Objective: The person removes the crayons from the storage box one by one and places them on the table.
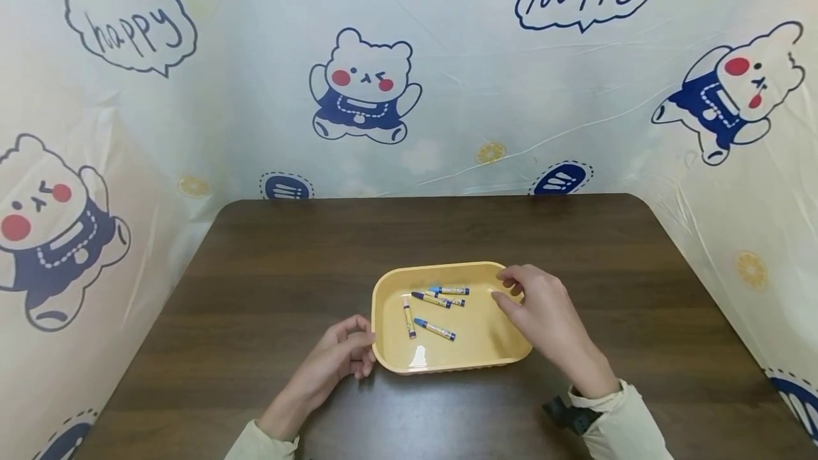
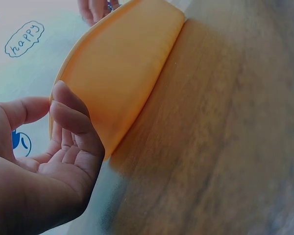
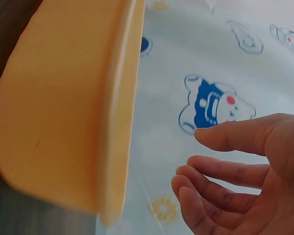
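A yellow plastic tray stands on the table with several crayons in it. One blue-tipped crayon lies in front, a crayon points lengthwise at the left, and a small cluster with a dark-tipped crayon lies behind. My left hand pinches the tray's left rim between thumb and fingers, as the left wrist view also shows. Over the tray's right end hovers my right hand, fingers loosely bent and thumb apart. Nothing is between them in the right wrist view, where the tray's outer wall shows beside the hand.
The dark brown wooden table extends around the tray. Behind it and at both sides hangs a pale curtain printed with bears and the word "happy". A dark strap sits at the right wrist by the pale sleeve.
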The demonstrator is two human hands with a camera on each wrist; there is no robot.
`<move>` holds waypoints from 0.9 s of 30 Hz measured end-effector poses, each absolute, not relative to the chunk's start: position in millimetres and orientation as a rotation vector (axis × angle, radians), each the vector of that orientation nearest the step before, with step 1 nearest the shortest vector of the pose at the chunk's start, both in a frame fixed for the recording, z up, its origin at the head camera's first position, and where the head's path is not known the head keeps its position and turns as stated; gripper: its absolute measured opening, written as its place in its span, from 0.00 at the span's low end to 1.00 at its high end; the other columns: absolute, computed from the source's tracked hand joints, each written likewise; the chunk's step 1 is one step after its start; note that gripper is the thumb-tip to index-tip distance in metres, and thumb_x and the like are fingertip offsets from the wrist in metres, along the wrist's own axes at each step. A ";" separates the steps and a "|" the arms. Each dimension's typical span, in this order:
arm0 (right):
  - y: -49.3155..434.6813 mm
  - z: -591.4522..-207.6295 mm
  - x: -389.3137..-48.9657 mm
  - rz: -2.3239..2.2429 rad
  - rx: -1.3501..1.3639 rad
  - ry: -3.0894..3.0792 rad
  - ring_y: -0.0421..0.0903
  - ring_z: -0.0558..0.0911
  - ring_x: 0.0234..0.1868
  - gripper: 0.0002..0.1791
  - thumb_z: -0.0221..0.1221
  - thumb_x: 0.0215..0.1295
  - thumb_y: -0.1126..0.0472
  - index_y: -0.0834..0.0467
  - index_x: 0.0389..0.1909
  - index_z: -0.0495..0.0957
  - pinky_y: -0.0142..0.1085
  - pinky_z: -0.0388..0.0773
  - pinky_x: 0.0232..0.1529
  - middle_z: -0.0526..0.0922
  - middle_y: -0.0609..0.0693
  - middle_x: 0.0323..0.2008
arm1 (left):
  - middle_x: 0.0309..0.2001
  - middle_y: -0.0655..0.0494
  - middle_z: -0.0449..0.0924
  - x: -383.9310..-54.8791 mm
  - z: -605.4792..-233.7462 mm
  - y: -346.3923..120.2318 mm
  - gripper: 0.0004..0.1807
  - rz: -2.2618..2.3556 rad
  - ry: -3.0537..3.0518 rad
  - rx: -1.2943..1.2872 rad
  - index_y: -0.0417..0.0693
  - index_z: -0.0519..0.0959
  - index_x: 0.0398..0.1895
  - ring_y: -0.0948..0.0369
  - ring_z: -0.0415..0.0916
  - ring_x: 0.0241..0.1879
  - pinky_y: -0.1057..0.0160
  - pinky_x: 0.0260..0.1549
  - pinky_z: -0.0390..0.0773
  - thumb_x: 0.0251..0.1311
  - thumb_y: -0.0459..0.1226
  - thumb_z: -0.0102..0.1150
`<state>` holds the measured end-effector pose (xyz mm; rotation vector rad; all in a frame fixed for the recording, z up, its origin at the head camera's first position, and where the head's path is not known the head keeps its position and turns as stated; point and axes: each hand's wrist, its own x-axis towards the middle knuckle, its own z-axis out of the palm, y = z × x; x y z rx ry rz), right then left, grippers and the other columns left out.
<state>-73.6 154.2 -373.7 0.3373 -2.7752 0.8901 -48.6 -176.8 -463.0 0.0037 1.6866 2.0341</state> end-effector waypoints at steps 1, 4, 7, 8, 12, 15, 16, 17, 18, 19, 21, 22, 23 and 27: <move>150.2 -372.6 -74.2 0.889 0.349 -2.780 0.50 0.82 0.37 0.13 0.71 0.56 0.65 0.62 0.42 0.84 0.42 0.80 0.36 0.85 0.54 0.36 | 0.25 0.53 0.75 -48.6 -463.2 -176.7 0.08 2.035 1.684 0.007 0.40 0.67 0.41 0.61 0.73 0.22 0.68 0.21 0.72 0.69 0.35 0.54; 138.4 -368.9 -76.0 0.875 0.381 -2.807 0.50 0.82 0.37 0.13 0.71 0.55 0.64 0.60 0.42 0.84 0.42 0.80 0.36 0.85 0.53 0.37 | 0.25 0.53 0.75 -48.8 -464.0 -176.6 0.08 2.037 1.678 0.009 0.40 0.68 0.41 0.61 0.73 0.22 0.68 0.21 0.72 0.69 0.35 0.54; 126.2 -367.1 -78.4 0.868 0.410 -2.837 0.48 0.82 0.38 0.14 0.72 0.55 0.62 0.59 0.42 0.84 0.41 0.80 0.37 0.84 0.52 0.37 | 0.25 0.53 0.75 -48.8 -464.2 -176.3 0.08 2.040 1.677 -0.002 0.41 0.68 0.41 0.61 0.73 0.22 0.67 0.21 0.72 0.69 0.36 0.54; 122.2 -367.4 -79.3 0.868 0.423 -2.845 0.48 0.81 0.38 0.14 0.72 0.55 0.62 0.58 0.42 0.84 0.40 0.80 0.37 0.84 0.51 0.37 | 0.25 0.53 0.75 -48.8 -464.2 -176.2 0.07 2.041 1.678 -0.008 0.41 0.68 0.41 0.61 0.73 0.22 0.67 0.21 0.72 0.69 0.36 0.54; 109.4 -374.6 -81.1 0.905 0.472 -2.863 0.48 0.81 0.37 0.13 0.72 0.55 0.62 0.58 0.41 0.84 0.39 0.79 0.37 0.84 0.51 0.36 | 0.25 0.52 0.75 -49.0 -464.0 -175.7 0.07 2.045 1.676 -0.021 0.41 0.69 0.41 0.60 0.73 0.22 0.67 0.21 0.72 0.70 0.35 0.53; 103.4 -384.1 -81.3 0.941 0.502 -2.887 0.49 0.82 0.37 0.13 0.72 0.55 0.64 0.60 0.41 0.84 0.39 0.80 0.37 0.84 0.52 0.36 | 0.25 0.53 0.75 -49.3 -464.2 -174.7 0.06 2.047 1.676 -0.015 0.41 0.68 0.41 0.60 0.72 0.22 0.67 0.21 0.72 0.70 0.35 0.52; 102.0 -387.7 -81.4 0.944 0.510 -2.895 0.49 0.82 0.37 0.12 0.72 0.55 0.64 0.60 0.40 0.84 0.39 0.80 0.37 0.84 0.52 0.36 | 0.25 0.53 0.75 -49.4 -464.2 -174.3 0.06 2.048 1.675 -0.012 0.41 0.68 0.41 0.60 0.72 0.22 0.67 0.21 0.72 0.71 0.35 0.52; 100.7 -391.0 -81.5 0.952 0.517 -2.902 0.49 0.82 0.37 0.12 0.72 0.55 0.64 0.60 0.40 0.84 0.40 0.79 0.37 0.84 0.52 0.36 | 0.25 0.53 0.75 -49.5 -464.1 -173.9 0.06 2.047 1.675 -0.012 0.41 0.68 0.41 0.60 0.72 0.22 0.67 0.21 0.72 0.71 0.35 0.52; 99.6 -394.3 -81.9 0.956 0.527 -2.910 0.49 0.82 0.37 0.12 0.71 0.55 0.64 0.61 0.40 0.84 0.40 0.79 0.37 0.84 0.53 0.36 | 0.25 0.53 0.75 -49.4 -463.9 -173.4 0.06 2.049 1.674 -0.015 0.41 0.68 0.41 0.60 0.72 0.22 0.67 0.21 0.72 0.71 0.35 0.52; 98.6 -397.9 -82.5 0.960 0.533 -2.919 0.49 0.82 0.36 0.12 0.71 0.55 0.64 0.61 0.40 0.84 0.40 0.79 0.36 0.84 0.53 0.35 | 0.25 0.53 0.75 -49.3 -463.7 -173.1 0.06 2.049 1.673 -0.018 0.41 0.68 0.41 0.60 0.72 0.22 0.67 0.21 0.72 0.70 0.35 0.52; 96.8 -404.2 -83.7 0.961 0.549 -2.929 0.48 0.81 0.34 0.11 0.71 0.54 0.65 0.61 0.39 0.84 0.40 0.77 0.35 0.84 0.52 0.34 | 0.25 0.53 0.75 -48.9 -463.5 -172.9 0.06 2.050 1.668 -0.026 0.41 0.68 0.41 0.60 0.72 0.22 0.67 0.21 0.72 0.70 0.35 0.52; 96.0 -407.2 -84.5 0.959 0.562 -2.931 0.47 0.80 0.34 0.11 0.70 0.54 0.65 0.61 0.39 0.84 0.39 0.77 0.35 0.84 0.52 0.33 | 0.25 0.53 0.75 -48.7 -463.7 -173.1 0.06 2.048 1.669 -0.023 0.41 0.68 0.41 0.60 0.72 0.22 0.67 0.21 0.72 0.70 0.35 0.52; 95.2 -409.9 -85.2 0.962 0.572 -2.937 0.46 0.79 0.33 0.11 0.70 0.54 0.65 0.61 0.39 0.84 0.39 0.77 0.34 0.83 0.51 0.33 | 0.25 0.53 0.75 -48.4 -463.7 -173.4 0.06 2.048 1.668 -0.025 0.41 0.68 0.41 0.60 0.73 0.22 0.67 0.21 0.72 0.70 0.35 0.52; 92.7 -421.3 -87.9 0.953 0.619 -2.948 0.43 0.76 0.31 0.11 0.69 0.53 0.66 0.61 0.38 0.84 0.37 0.75 0.33 0.82 0.50 0.32 | 0.25 0.53 0.75 -47.8 -464.2 -174.8 0.06 2.051 1.665 -0.015 0.40 0.68 0.40 0.60 0.73 0.22 0.67 0.21 0.72 0.70 0.35 0.52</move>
